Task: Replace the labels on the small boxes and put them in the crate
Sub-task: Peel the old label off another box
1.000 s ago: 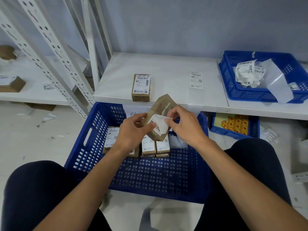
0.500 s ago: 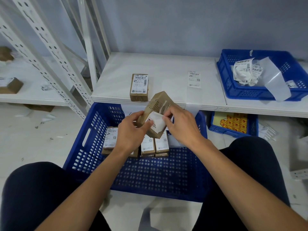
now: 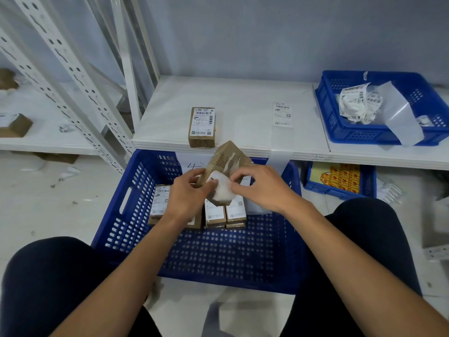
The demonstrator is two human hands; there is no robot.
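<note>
Peeling is the step in hand, as I judge it. My left hand [image 3: 192,190] grips a small brown box [image 3: 227,158], fingers and thumb curled round its lower end, and holds it tilted on end above the far half of the blue crate [image 3: 230,254]. My right hand [image 3: 264,188] pinches the old label [image 3: 222,192], which stands partly lifted from the box face. Torn white scraps cling to the cardboard higher up, so the face may need cleaning off before a new label goes on.

As for what is done: a row of labelled boxes [image 3: 215,214] lies flat against the crate's far wall, labels upward. My hands hide part of the row, so I cannot count them, and the print is too small to tell me which labels they carry. Most of the crate floor is bare.

What is left: this box needs its label off, a fresh one on, and a place in the row. A loose label [image 3: 282,114] lies flat on the white shelf [image 3: 243,98]; I take it for the replacement. Well to its left, near the shelf's front edge, a waiting box [image 3: 202,126] lies label up. Whether it needs relabelling I cannot tell. The blue basket [image 3: 359,135] at the right of the shelf holds crumpled labels [image 3: 357,105] and a strip of backing.
</note>
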